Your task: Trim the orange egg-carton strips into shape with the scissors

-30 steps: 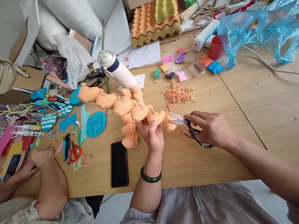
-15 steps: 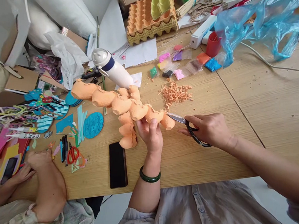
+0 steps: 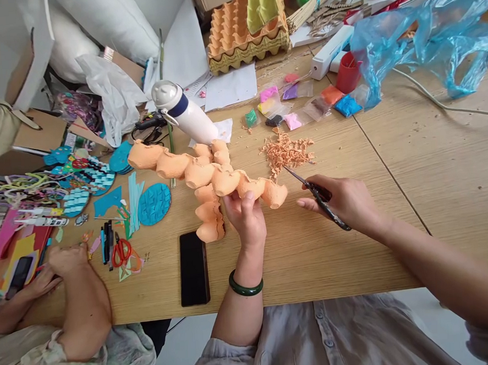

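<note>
A long strip of orange egg-carton cups (image 3: 200, 173) is raised over the table, its right end held from below by my left hand (image 3: 246, 218), thumb on the near side. My right hand (image 3: 340, 201) is closed round black-handled scissors (image 3: 310, 186). Their blades point up and left, apart from the strip, with the tips by a heap of orange scraps (image 3: 287, 151). Another orange cup strip (image 3: 208, 213) lies on the table, partly hidden under the held one.
A white bottle (image 3: 188, 114) stands behind the strip. A black phone (image 3: 193, 269) lies near the front edge. Stacked egg trays (image 3: 243, 34) and colored packets (image 3: 292, 120) are farther back. At left are red scissors (image 3: 121, 250), a blue disc (image 3: 154, 203) and another person's forearms (image 3: 84, 302).
The scissors have come away from the strip's right end, and their blades look closer together. The strip's far left end has shifted slightly right and down.
</note>
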Demonstrator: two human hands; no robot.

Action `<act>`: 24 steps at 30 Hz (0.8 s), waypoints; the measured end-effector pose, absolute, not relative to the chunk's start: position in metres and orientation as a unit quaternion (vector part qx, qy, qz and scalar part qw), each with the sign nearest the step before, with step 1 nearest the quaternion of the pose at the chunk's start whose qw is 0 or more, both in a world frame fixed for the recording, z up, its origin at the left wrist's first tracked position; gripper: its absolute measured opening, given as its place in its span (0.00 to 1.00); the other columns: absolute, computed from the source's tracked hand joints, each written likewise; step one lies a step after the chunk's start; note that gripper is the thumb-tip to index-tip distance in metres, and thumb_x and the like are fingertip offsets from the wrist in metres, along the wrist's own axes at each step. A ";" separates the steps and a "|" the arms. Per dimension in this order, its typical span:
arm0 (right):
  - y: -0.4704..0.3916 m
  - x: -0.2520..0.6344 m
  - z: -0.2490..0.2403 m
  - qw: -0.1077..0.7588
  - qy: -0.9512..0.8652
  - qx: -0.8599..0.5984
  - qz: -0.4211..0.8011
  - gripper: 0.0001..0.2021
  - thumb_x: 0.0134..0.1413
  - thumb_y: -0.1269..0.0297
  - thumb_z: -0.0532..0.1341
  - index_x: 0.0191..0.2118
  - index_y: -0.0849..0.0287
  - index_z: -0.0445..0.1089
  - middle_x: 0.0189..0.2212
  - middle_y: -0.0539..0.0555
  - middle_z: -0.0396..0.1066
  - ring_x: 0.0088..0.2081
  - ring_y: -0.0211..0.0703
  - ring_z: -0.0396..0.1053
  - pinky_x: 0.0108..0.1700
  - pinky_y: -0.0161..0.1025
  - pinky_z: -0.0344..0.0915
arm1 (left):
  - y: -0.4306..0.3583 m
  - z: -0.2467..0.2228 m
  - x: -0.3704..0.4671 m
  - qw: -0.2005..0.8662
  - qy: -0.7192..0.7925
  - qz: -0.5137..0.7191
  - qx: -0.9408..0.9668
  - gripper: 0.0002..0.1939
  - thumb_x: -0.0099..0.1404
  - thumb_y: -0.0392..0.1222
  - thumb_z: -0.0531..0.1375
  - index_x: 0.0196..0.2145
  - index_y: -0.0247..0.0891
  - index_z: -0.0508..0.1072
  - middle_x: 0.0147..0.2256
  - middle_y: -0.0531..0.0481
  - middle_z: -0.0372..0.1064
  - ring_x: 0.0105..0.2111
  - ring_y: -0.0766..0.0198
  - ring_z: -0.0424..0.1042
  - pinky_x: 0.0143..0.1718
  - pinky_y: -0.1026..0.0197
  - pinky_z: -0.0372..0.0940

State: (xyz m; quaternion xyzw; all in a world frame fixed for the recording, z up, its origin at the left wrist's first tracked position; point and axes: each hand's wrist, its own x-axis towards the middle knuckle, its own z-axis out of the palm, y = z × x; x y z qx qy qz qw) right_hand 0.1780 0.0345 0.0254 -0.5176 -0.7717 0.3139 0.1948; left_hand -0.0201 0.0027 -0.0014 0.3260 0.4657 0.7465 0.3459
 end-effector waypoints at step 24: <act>0.029 0.180 0.029 0.237 -0.603 -0.314 0.694 0.29 0.60 0.33 0.63 0.29 0.57 0.61 0.22 0.45 0.59 0.23 0.35 0.62 0.25 0.35 0.60 | 0.001 -0.003 -0.019 0.355 0.483 0.733 0.321 0.20 0.71 0.56 0.63 0.55 0.47 0.75 0.59 0.45 0.76 0.62 0.51 0.74 0.60 0.48 0.74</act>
